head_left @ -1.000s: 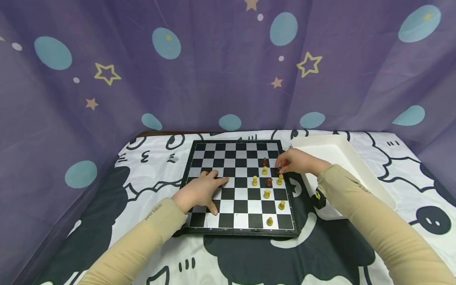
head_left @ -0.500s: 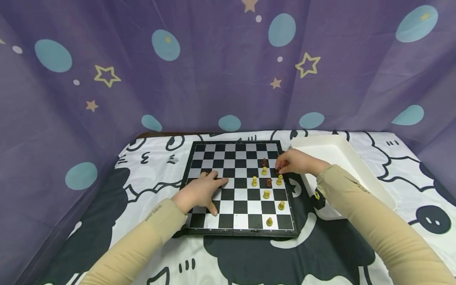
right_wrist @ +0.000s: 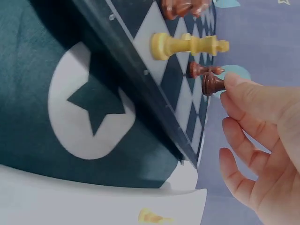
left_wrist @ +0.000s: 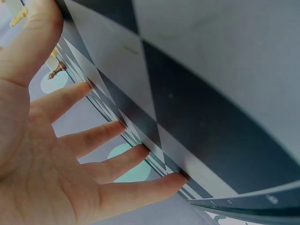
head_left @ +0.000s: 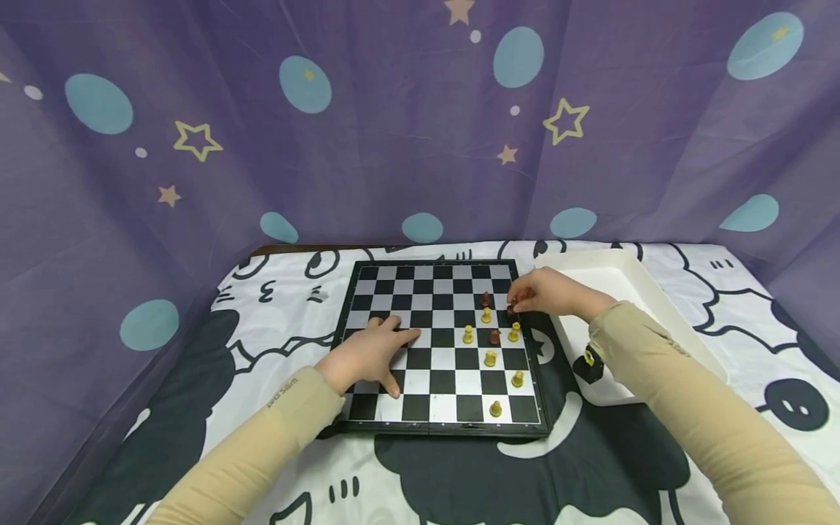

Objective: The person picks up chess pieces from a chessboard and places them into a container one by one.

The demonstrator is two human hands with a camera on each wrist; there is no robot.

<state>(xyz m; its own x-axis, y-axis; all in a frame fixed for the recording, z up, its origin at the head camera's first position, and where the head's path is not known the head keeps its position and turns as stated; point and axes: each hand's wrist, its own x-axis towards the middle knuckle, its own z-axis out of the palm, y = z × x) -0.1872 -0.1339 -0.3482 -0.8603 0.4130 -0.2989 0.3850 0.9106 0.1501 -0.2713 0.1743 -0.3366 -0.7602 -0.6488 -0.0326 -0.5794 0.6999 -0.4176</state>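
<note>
My right hand (head_left: 554, 292) pinches a dark brown chess piece (right_wrist: 213, 84) by its top between thumb and forefinger, at the right edge of the chessboard (head_left: 442, 382). Its base looks just above the board in the right wrist view. Nearby stand a yellow king (right_wrist: 187, 45), a reddish-brown piece (head_left: 485, 300) and a yellow piece (head_left: 485, 315). A reddish-brown knight (head_left: 495, 336) is left of the king. With fingers spread, my left hand (head_left: 370, 354) rests on the board's left side, holding nothing.
More yellow pieces stand on the board's right side, including one (head_left: 490, 358) and a pawn (head_left: 496, 409). Right of the board lies a white tray (head_left: 682, 343), partly under my right forearm; a yellow piece (right_wrist: 152, 217) shows in it. A purple curtain (head_left: 367, 160) hangs behind.
My right hand has risen slightly with the dark brown piece, of which more shows now. The left hand has stayed in place.
</note>
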